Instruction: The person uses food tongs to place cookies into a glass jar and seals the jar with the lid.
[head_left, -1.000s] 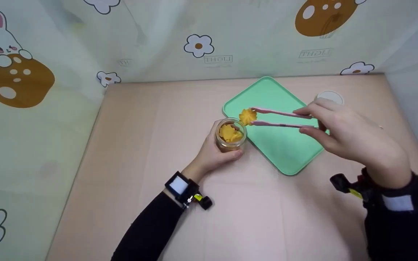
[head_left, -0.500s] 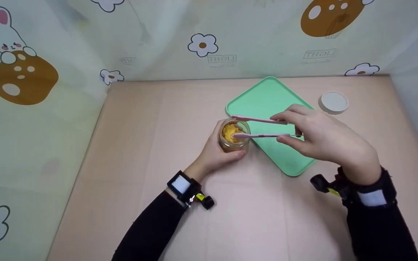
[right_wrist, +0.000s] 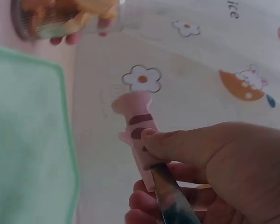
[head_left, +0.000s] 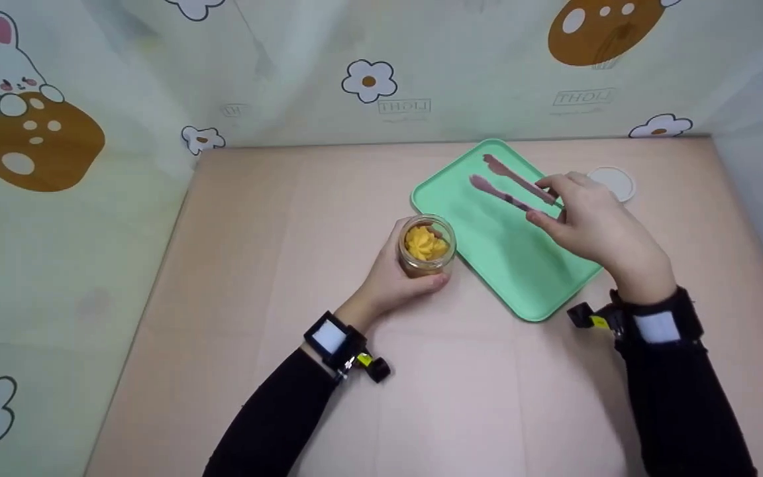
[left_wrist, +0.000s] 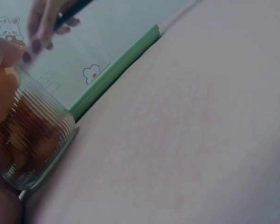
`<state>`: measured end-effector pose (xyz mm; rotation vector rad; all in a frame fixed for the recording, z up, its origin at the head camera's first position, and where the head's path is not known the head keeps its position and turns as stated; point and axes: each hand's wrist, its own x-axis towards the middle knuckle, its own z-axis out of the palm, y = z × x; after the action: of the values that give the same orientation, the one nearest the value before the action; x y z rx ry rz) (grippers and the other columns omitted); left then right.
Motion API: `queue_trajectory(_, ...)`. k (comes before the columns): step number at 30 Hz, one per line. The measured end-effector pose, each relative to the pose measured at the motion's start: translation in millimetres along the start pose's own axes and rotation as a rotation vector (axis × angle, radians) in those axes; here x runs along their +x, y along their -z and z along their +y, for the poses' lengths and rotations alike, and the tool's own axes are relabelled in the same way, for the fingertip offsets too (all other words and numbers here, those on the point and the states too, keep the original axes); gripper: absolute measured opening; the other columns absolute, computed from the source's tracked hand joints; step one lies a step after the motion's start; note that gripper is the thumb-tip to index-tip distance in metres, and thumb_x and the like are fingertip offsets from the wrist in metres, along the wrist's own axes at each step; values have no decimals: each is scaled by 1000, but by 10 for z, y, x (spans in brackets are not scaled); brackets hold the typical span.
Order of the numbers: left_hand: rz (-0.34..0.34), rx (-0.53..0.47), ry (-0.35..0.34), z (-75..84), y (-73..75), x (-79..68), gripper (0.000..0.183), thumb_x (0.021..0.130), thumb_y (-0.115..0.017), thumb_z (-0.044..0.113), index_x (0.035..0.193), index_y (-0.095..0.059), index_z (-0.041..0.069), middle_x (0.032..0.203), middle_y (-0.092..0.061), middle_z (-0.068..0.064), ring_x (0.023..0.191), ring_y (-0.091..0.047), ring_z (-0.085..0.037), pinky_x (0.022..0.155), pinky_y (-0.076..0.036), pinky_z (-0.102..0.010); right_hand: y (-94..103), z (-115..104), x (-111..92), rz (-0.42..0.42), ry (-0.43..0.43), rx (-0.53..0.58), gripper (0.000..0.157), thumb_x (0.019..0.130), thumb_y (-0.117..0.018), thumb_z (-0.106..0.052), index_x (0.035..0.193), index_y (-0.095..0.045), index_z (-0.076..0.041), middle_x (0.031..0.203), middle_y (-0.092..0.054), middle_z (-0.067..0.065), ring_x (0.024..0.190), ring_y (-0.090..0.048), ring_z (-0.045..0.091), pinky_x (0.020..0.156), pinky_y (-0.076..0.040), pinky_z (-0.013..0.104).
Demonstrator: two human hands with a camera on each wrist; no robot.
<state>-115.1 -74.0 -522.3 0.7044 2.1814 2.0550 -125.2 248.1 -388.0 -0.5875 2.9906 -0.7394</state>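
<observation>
My left hand (head_left: 391, 278) grips a ribbed glass jar (left_wrist: 42, 135) around its side and keeps it upright on the table. Yellow flower-shaped pieces (head_left: 425, 243) show through the mouth in the head view, and browner ones lie lower down in the left wrist view. Over the green tray (head_left: 520, 285), my right hand (head_left: 603, 222) holds pink-tipped tongs (right_wrist: 140, 126) between thumb and fingers. Their two arms stand apart, with nothing between the tips. Metal shows behind the pink part in the right wrist view.
A round white lid (head_left: 613, 183) lies on the table behind my right hand, partly hidden by it. A printed curtain (head_left: 275, 73) hangs along the back and left edges of the table (head_left: 275, 265).
The tongs carried a yellow flower-shaped piece over to the jar, where it now sits on top. My right hand has since drawn the tongs back over the tray. The left hand stays put.
</observation>
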Motion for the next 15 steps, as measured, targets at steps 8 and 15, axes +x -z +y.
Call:
queue_trajectory(8, -3, -10, 8, -4, 7, 3, 91, 78, -97, 25, 154, -49, 15, 144, -62, -4, 136, -58, -23, 123, -41, -45, -207, 378, 115, -202, -169, 10, 49, 103, -73, -23, 131, -59, 15, 108, -66, 28, 92, -63, 36, 76, -58, 52)
queue_trajectory(15, 0, 5, 11, 7, 10, 0, 93, 77, -97, 27, 155, -48, 17, 145, -62, -3, 135, -59, -22, 122, -43, -45, -208, 463, 96, -283, -235, 14, 49, 99, -76, -24, 127, -59, 12, 107, -67, 26, 86, -64, 31, 66, -58, 42)
